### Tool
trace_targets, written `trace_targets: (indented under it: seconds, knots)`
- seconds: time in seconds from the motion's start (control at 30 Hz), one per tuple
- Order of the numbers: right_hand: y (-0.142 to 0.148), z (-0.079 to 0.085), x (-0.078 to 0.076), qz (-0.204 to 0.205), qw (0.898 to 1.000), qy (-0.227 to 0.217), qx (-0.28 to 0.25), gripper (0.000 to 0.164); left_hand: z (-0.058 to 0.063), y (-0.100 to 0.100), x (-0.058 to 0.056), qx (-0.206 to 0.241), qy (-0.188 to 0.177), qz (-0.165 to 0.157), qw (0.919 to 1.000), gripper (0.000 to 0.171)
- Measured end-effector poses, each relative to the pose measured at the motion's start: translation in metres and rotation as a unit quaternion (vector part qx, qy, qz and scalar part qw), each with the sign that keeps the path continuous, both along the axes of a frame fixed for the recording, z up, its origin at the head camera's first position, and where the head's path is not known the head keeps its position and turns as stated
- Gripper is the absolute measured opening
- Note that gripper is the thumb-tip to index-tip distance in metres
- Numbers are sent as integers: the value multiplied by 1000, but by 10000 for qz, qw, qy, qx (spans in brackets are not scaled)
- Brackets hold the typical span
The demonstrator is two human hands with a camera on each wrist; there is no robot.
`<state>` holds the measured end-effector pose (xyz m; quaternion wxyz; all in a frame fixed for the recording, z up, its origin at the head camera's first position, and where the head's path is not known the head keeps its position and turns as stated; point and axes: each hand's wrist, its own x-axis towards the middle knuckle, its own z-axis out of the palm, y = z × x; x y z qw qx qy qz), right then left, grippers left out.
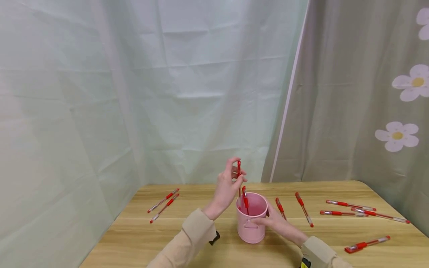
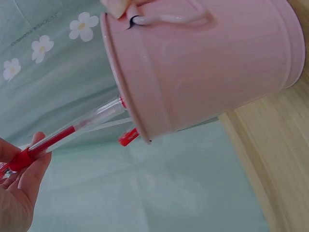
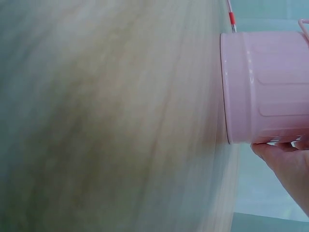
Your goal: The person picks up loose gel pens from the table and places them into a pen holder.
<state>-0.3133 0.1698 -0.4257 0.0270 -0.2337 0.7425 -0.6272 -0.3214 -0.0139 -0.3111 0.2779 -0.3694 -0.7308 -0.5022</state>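
Pink metal, glossy and cylindrical, forms the small bucket (image 1: pixel 251 232) standing upright on the light wood-grain counter (image 1: pixel 127 242). The person's left hand (image 1: pixel 227 190) is above its left side, its grip closed in a pinch on a slim clear-barrelled pen with red fittings (image 2: pixel 60 136). This pen stands nearly upright, its lower end inside the bucket's mouth. A second red-and-clear pen (image 1: pixel 246 201) leans inside the bucket, its red end jutting above the rim. The right hand (image 1: pixel 276 220) has its grip round the bucket's right side, thumb against the front wall near the wire handle (image 1: pixel 251 225).

Two similar pens (image 1: pixel 164 208) lie side by side at the left of the counter; six more (image 1: pixel 304 209) lie at the right, three of them close together. Behind hang a pale green curtain (image 1: pixel 201 93) and a grey curtain with white flowers (image 1: pixel 335 93).
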Motion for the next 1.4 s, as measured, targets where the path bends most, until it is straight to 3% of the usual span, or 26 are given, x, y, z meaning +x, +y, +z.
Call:
trace_targets:
  seconds: [0.27, 0.47, 0.63, 0.93, 1.1, 1.4]
  knots:
    - [0, -1, 3, 23, 10000, -72, 45, 67, -10, -1, 0, 0, -518, -29, 9987, 39]
    - [-1, 0, 3, -20, 10000, -8, 55, 69, -15, -3, -3, 196, -955, -187, 9951, 18]
    - [-1, 0, 0, -92, 9999, 64, 32, 71, -18, -6, -5, -57, -918, 182, 9956, 7]
    - [0, -1, 0, -50, 9999, 127, -27, 72, -27, -9, -9, -299, -1158, 696, 9904, 6]
    - [1, -2, 0, -35, 9997, 240, -43, 72, -32, -9, -11, -385, -1425, 813, 9857, 10]
    - [0, -1, 0, -106, 9995, 310, -1, 73, -40, -9, -17, -630, -1408, 1106, 9818, 11]
